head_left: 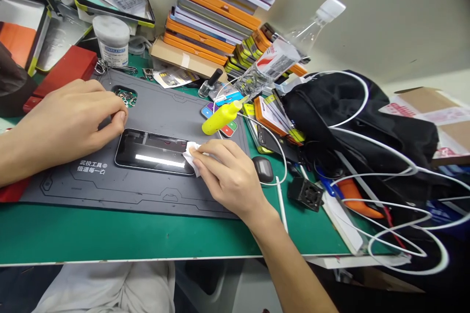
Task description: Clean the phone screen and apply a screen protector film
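Note:
A black glossy phone lies flat on a grey work mat. My right hand pinches a small white wipe and presses it onto the phone's right end. My left hand rests on the mat at the phone's left end, fingers curled, fingertips touching the phone's upper left corner. A yellow squeeze bottle lies just beyond my right hand.
A green cutting mat covers the table. Stacked orange and grey boxes stand behind. A white jar, a red case, a black bag with looping white cables, and a small black block crowd the surroundings.

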`<move>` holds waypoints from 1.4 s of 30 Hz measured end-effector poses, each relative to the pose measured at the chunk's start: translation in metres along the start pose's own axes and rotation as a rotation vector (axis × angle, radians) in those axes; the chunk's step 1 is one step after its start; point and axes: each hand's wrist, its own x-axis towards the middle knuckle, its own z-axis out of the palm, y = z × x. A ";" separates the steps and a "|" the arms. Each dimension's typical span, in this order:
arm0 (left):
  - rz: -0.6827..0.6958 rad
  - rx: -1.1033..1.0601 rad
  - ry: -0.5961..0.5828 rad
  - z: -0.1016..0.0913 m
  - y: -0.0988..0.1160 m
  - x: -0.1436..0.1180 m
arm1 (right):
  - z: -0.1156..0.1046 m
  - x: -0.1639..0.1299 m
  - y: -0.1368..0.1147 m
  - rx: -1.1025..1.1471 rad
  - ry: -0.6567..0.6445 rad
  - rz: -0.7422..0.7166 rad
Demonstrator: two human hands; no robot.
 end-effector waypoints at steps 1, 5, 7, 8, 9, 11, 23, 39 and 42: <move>0.004 0.000 0.011 0.000 0.000 -0.001 | -0.001 -0.002 -0.001 0.004 0.008 0.001; 0.014 0.008 0.026 0.000 0.000 -0.001 | -0.003 -0.003 -0.004 0.016 0.032 -0.021; 0.019 0.005 0.033 -0.001 0.002 -0.001 | -0.004 -0.003 -0.004 0.027 0.034 -0.027; 0.026 -0.001 0.036 -0.001 0.002 0.000 | -0.005 -0.003 -0.004 0.031 0.034 -0.030; 0.033 -0.007 0.040 -0.001 0.003 0.000 | -0.006 -0.004 -0.005 0.034 0.035 -0.032; 0.044 -0.016 0.047 -0.001 0.003 0.000 | -0.007 -0.005 -0.006 0.035 0.033 -0.033; -0.014 0.015 0.016 -0.001 0.002 0.000 | -0.004 -0.012 -0.002 0.091 0.056 0.003; -0.011 -0.013 -0.017 -0.002 0.003 0.003 | -0.004 -0.018 0.008 0.182 0.000 -0.029; -0.001 -0.018 -0.003 -0.001 0.001 0.002 | -0.004 -0.017 0.007 0.193 -0.006 -0.045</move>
